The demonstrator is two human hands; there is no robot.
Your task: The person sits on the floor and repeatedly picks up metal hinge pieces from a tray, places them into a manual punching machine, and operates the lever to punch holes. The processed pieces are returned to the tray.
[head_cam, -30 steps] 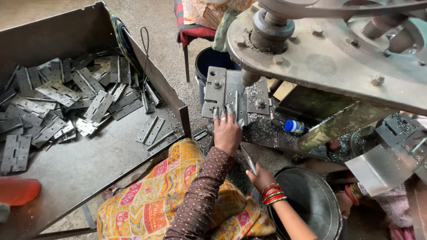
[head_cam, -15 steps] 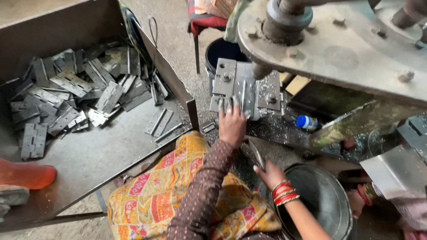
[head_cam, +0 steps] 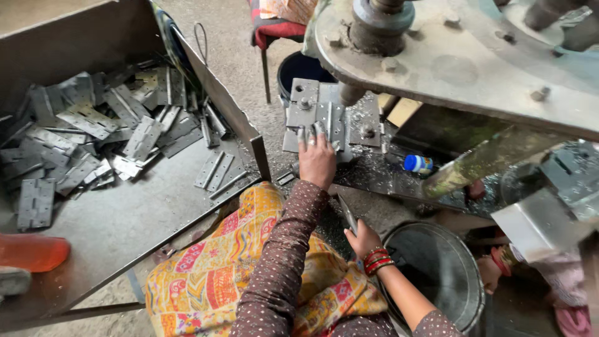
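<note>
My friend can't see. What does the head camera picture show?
A person's left hand presses a metal piece on a press machine's plate, while the right hand holds a flat metal strip. A tray of grey hinges sits left.

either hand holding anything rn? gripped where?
Right hand holds a flat metal strip by its lower end. Left hand grips nothing; its fingers rest flat on the metal piece on the press bed.

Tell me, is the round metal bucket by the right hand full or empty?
Empty, as far as shows: the metal bucket stands upright beside the right hand, and its bare shiny inner wall is visible with nothing in it.
</note>
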